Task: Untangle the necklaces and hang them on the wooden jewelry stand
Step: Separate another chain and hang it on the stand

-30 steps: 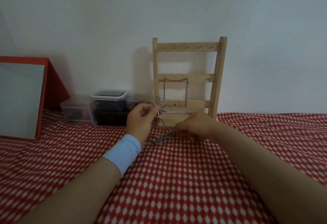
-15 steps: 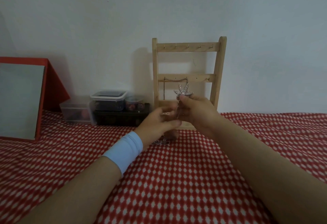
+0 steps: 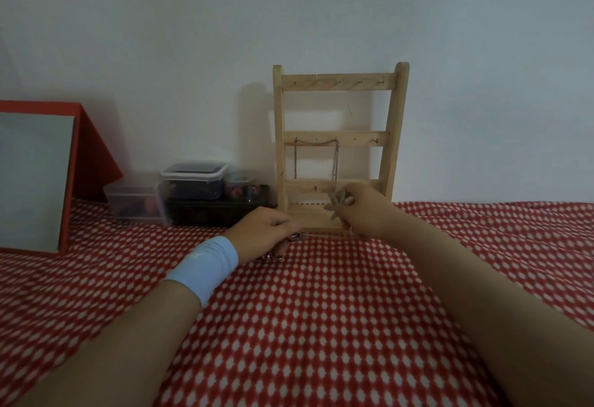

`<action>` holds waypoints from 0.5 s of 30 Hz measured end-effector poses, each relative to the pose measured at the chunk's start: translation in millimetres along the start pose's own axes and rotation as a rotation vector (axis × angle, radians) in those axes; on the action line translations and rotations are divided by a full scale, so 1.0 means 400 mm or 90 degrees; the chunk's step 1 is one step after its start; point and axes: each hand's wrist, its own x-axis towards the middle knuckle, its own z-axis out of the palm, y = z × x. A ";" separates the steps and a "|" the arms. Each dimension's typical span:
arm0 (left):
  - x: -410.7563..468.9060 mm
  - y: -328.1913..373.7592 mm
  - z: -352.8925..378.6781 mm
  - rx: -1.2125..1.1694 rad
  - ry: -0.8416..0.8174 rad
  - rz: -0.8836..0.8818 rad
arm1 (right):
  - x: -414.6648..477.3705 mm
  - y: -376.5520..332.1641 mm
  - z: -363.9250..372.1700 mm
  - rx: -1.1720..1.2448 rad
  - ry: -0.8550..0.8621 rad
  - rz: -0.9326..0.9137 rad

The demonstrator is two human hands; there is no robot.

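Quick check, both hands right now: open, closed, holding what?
Left hand: closed on the tangled chains lying on the cloth.
Right hand: closed on the star pendant.

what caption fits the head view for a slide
Right hand holds a star pendant near the stand; left hand pins tangled chains on the checked cloth.
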 end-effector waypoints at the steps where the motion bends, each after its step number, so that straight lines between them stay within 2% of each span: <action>1: 0.001 -0.006 0.005 0.014 0.011 0.012 | 0.000 0.002 -0.003 -0.063 -0.044 0.008; 5: -0.003 -0.010 0.026 0.023 0.003 0.052 | -0.003 -0.005 -0.015 -0.317 -0.179 0.064; 8: 0.000 -0.015 0.030 0.028 0.045 0.062 | -0.013 -0.024 -0.004 -0.500 -0.147 -0.033; 10: 0.000 -0.013 0.031 0.006 0.077 0.069 | -0.022 -0.040 0.014 -0.438 -0.132 -0.093; 13: -0.005 -0.003 0.034 -0.028 0.111 0.073 | -0.034 -0.053 0.046 -0.224 -0.189 -0.121; 15: -0.010 0.003 0.035 -0.057 0.107 0.054 | -0.034 -0.048 0.051 -0.188 -0.200 -0.127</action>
